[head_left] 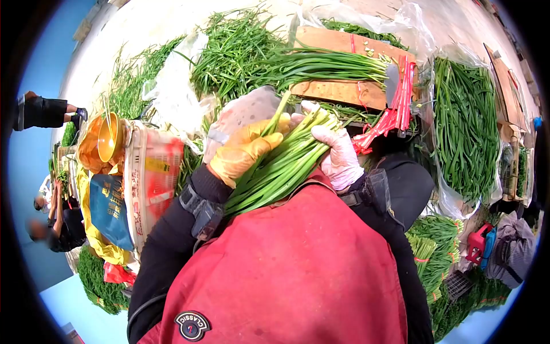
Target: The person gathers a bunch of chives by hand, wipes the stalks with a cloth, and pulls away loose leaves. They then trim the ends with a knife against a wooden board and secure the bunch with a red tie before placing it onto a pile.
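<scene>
A bundle of long green stalks (286, 163) lies slanted across my lap, its pale ends pointing up and right. My left hand (243, 150), in a yellow glove, is closed on a few stalks at the bundle's upper left side. My right hand (339, 153), in a whitish glove, wraps round the bundle near its pale ends. Beyond the hands, more green stalks (332, 64) lie across a wooden board (338, 94), beside a grey blade (392, 83). Red ties (404, 94) hang over the board's right end.
Loose greens (229, 54) are heaped ahead. A plastic-lined pile of greens (464, 126) lies right, with tied bundles (435, 246) below it. On the left stand a white crate (152, 183) and an orange bowl (110, 137). Other people (66, 223) are at the far left.
</scene>
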